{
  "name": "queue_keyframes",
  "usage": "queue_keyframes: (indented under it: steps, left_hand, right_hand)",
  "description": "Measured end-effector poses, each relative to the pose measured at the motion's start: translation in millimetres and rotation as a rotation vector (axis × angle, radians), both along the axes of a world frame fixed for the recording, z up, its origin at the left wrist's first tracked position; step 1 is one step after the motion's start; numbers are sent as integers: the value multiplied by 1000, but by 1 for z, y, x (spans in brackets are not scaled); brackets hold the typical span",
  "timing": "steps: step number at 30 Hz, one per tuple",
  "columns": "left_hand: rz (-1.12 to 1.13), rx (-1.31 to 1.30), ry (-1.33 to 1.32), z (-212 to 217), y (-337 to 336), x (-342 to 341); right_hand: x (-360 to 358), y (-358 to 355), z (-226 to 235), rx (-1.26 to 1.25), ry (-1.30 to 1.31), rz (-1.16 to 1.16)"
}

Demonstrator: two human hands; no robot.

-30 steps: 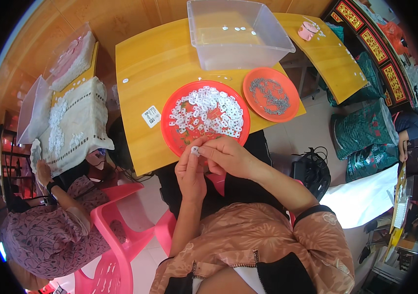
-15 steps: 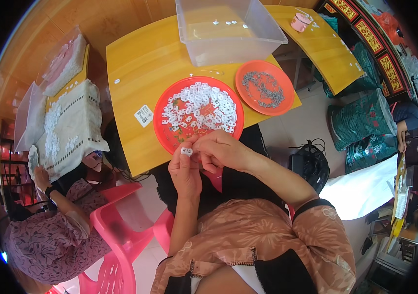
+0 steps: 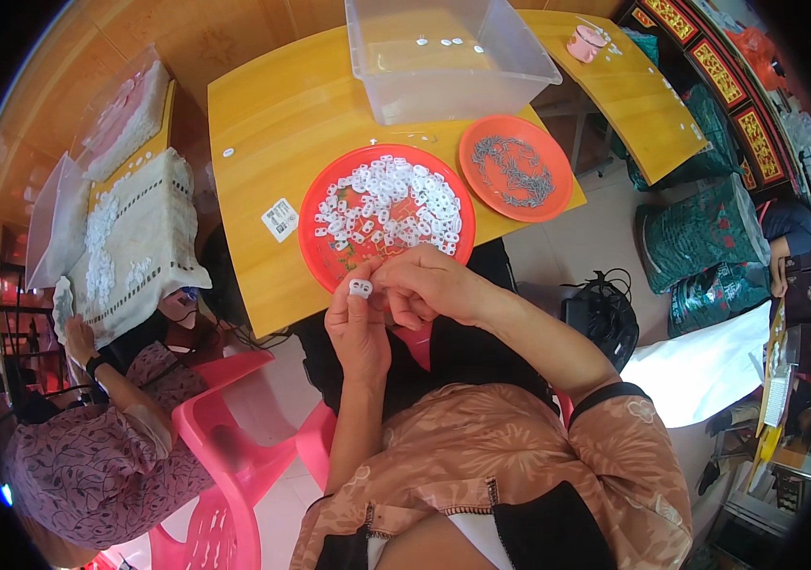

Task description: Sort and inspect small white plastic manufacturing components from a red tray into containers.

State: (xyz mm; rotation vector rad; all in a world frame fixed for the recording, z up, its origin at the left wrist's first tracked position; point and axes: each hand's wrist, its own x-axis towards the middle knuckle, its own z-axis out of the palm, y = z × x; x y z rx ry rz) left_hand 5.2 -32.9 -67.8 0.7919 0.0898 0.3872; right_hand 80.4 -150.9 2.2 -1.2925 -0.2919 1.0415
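Observation:
Between the thumb and fingers of my left hand [image 3: 358,342] is a small white plastic piece with two holes [image 3: 360,288]. My right hand [image 3: 429,285] is closed in a pinch right beside it; whatever its fingertips hold is too small or hidden to make out. Both hands are at the near rim of a round red tray [image 3: 310,214], which carries a heap of similar white two-holed pieces [image 3: 436,207]. Right of that tray, an orange plate [image 3: 470,142] bears a loose pile of thin grey metal pins [image 3: 537,187].
A clear plastic bin [image 3: 443,90] stands at the back of the yellow table [image 3: 273,104]. A printed label [image 3: 280,219] lies left of the tray. Another person [image 3: 106,442] works at a cloth-covered table on the left, near a pink chair [image 3: 235,446]. Green sacks [image 3: 700,233] stand at right.
Both hands stay together at the tray's near rim, with the white piece still in my left fingers and tilted slightly differently. The view has shifted a little.

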Motion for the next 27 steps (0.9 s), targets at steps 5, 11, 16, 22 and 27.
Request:
queue_keyframes:
  steps: [5,11,16,22,27]
  left_hand:
    - [19,-11,30,-5,3,-3]
    - [34,3,50,-2,1,0]
    - [17,38,52,6,-2,2]
    - [71,61,9,6,1,3]
    - [76,68,113,11,9,3]
  right_hand:
    - [1,1,-2,-5,42,21]
    - [4,2,0,-19,42,4]
    - [4,2,2,-58,-3,3]
    - [21,-5,5,-232,-250,65]
    - [93,-27,65,-254,-510,-420]
